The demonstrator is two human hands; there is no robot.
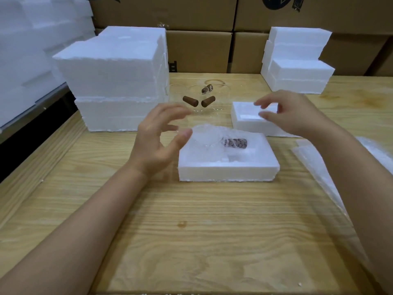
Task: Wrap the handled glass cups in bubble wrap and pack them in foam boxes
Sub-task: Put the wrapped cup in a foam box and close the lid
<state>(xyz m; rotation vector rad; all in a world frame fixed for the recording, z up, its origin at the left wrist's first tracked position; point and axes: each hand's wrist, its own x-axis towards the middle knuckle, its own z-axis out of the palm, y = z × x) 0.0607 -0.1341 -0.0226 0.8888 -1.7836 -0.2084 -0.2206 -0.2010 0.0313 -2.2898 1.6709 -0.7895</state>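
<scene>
Head cam: our left hand (158,138) and right hand (286,112) hover spread, empty, at 9 and 2 o'clock of foam box (229,172) with wrapped cup (221,141).

We see a bubble-wrapped glass cup with a brown handle (221,140) lying in a white foam box (228,167), both empty hands, left hand (158,138) and right hand (289,112), hovering open-fingered beside it.

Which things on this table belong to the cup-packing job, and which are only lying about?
Part of the job: wrapped cup, open foam box, foam lid, bare cups, bubble wrap sheets, stack of foam boxes.

Just lying about: cardboard boxes, foam pile at far left.
</scene>
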